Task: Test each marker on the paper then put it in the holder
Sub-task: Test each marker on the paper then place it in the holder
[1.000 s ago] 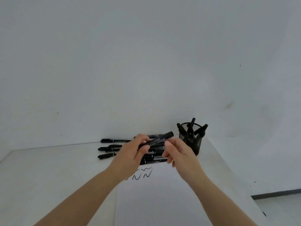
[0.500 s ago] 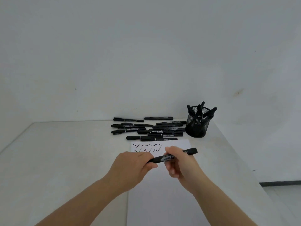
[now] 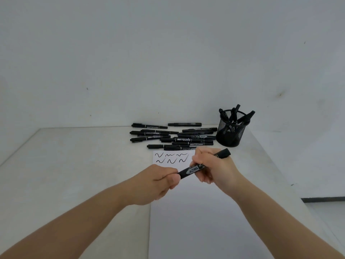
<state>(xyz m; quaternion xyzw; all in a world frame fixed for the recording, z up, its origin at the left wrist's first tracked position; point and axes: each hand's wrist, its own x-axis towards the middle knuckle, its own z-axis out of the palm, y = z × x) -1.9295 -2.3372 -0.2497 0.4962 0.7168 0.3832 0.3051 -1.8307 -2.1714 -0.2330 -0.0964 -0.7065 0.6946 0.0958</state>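
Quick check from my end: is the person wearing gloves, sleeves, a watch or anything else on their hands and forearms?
No. The left hand and right hand are bare, with no gloves, rings or watch showing. Both forearms are uncovered as far as the frame shows; no sleeve edge is visible.

held marker (image 3: 194,168): black, grey label with white lettering; tilted, far end higher and to the right; above the paper, gripped at both ends
paper (image 3: 205,221): white sheet lying flat on the table; six black squiggles in two rows at its far left corner
loose markers (image 3: 175,139): black, lying flat in a cluster just beyond the paper
holder (image 3: 231,135): black mesh cup, upright, right of the cluster; several markers leaning inside
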